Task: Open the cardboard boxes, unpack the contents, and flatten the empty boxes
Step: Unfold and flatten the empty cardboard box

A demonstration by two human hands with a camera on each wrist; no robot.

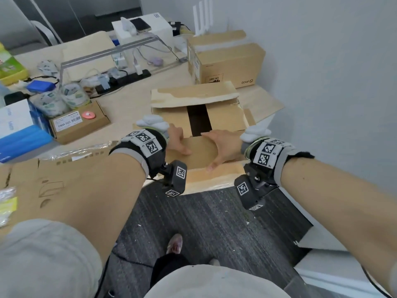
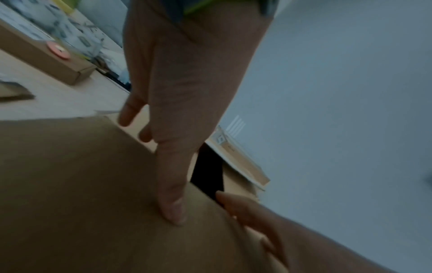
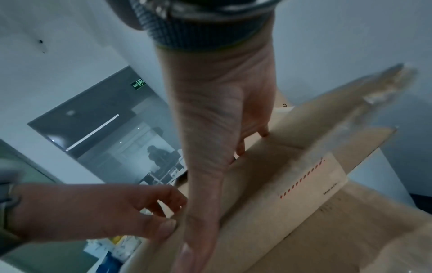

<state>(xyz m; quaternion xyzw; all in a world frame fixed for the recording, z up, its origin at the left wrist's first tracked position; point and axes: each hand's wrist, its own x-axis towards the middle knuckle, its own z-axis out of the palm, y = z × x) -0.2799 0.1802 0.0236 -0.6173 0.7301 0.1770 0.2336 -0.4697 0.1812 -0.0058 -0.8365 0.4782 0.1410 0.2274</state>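
Observation:
An open cardboard box [image 1: 227, 120] stands at the table's near edge. Its far flap [image 1: 193, 95] is folded back, and a dark gap [image 1: 198, 120] shows between the two inner flaps. Both hands are on the near flap [image 1: 199, 151]. My left hand [image 1: 178, 140] pinches the flap's left part, thumb [image 2: 170, 203] on top and fingers curled past its edge. My right hand [image 1: 221, 147] lies spread on the flap's right part, fingers reaching to the gap and thumb [image 3: 196, 230] stretched along the cardboard. What is inside the box is hidden.
A shut PICO box [image 1: 225, 63] stands behind, against the wall. A small flat box with a pink sticker [image 1: 81, 123], wrapped packets [image 1: 62, 97], a power strip [image 1: 124, 79] and blue packs [image 1: 19, 138] crowd the left. Flattened cardboard [image 1: 53, 183] lies near left. Grey carpet [image 1: 204, 222] is below.

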